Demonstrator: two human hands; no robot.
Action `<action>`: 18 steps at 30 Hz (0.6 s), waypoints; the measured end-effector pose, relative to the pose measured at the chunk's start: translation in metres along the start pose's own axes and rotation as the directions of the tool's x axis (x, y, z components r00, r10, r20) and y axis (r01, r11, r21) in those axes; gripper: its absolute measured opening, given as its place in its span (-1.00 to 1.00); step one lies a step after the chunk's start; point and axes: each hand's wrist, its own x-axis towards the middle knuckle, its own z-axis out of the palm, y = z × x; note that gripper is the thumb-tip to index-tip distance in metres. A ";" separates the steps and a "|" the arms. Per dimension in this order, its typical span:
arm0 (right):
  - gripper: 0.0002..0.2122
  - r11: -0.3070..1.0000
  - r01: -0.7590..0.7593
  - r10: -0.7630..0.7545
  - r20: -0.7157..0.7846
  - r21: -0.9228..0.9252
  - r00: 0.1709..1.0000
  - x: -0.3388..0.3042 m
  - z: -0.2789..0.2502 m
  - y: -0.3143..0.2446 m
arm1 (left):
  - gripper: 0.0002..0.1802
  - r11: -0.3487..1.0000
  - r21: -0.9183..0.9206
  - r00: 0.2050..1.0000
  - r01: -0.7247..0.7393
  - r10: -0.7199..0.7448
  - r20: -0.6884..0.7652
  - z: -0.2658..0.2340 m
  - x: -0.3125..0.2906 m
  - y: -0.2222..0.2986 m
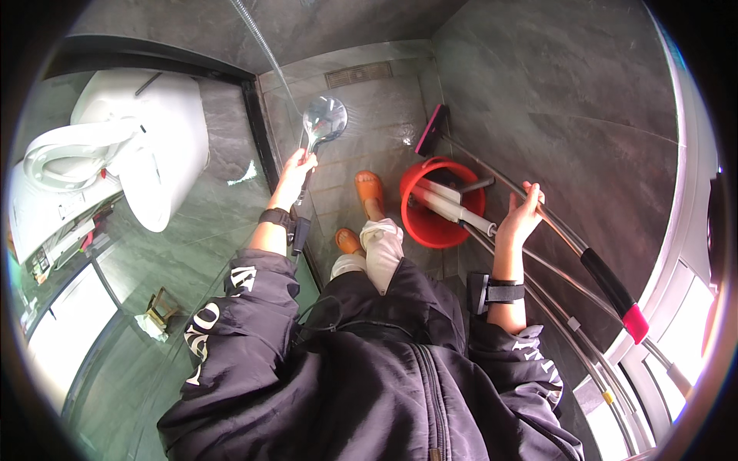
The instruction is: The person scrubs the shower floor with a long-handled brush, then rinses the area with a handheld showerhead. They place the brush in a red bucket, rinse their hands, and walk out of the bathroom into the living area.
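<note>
My left hand (294,178) is closed round the handle of a chrome shower head (325,118), held out over the tiled floor. Fine streaks of water seem to leave its face. A metal hose (260,38) runs down from the wall behind it. My right hand (522,215) is closed on the metal pole of a long-handled floor scrubber (565,230). Its flat black and pink head (431,131) is at the far end, near the wall, and its black grip with a pink tip slants toward the lower right. The scrubber's underside is hidden.
A red bucket (433,235) stands by my feet, with white mop heads (446,203) leaning in it. Several poles (569,326) slant along the right wall. A floor drain (358,74) lies ahead. Left, past a dark-framed glass partition (260,127), stands a white toilet (181,115).
</note>
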 end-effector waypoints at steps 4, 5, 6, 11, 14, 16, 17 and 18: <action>-0.83 0.997 -0.078 0.078 0.050 -0.006 0.996 0.001 -0.001 0.005 | -0.65 0.981 -0.181 0.997 0.071 -0.073 -0.005 0.020 0.006 -0.015; -0.84 0.996 -0.087 0.087 0.052 -0.012 0.995 0.001 -0.001 0.005 | -0.52 0.978 -0.185 0.995 0.092 -0.095 -0.006 0.027 0.005 -0.015; -0.84 0.996 -0.087 0.087 0.064 -0.009 0.994 0.003 0.001 0.008 | -0.64 0.982 -0.179 0.998 0.061 -0.058 0.023 0.034 0.007 -0.015; -0.85 0.996 -0.089 0.091 0.118 -0.022 0.989 0.003 0.000 0.014 | -0.86 0.994 0.111 0.993 -0.019 0.006 0.115 0.041 -0.005 -0.002; -0.85 0.996 -0.092 0.093 0.138 -0.011 0.986 0.002 -0.002 0.016 | -0.87 0.995 0.099 0.995 -0.032 0.023 0.093 0.025 -0.015 -0.004; -0.85 0.995 -0.094 0.091 0.153 0.013 0.984 0.002 -0.003 0.019 | -0.88 0.981 0.192 0.999 -0.025 0.017 0.042 0.006 -0.020 -0.014; -0.85 0.996 -0.089 0.090 0.170 -0.014 0.981 0.001 -0.003 0.020 | -0.87 0.978 0.207 1.000 -0.008 0.005 0.016 -0.004 -0.023 -0.020; -0.85 0.997 -0.079 0.082 0.189 -0.026 0.979 0.000 -0.004 0.020 | -0.85 0.974 0.228 1.000 0.004 0.000 -0.016 -0.015 -0.027 -0.025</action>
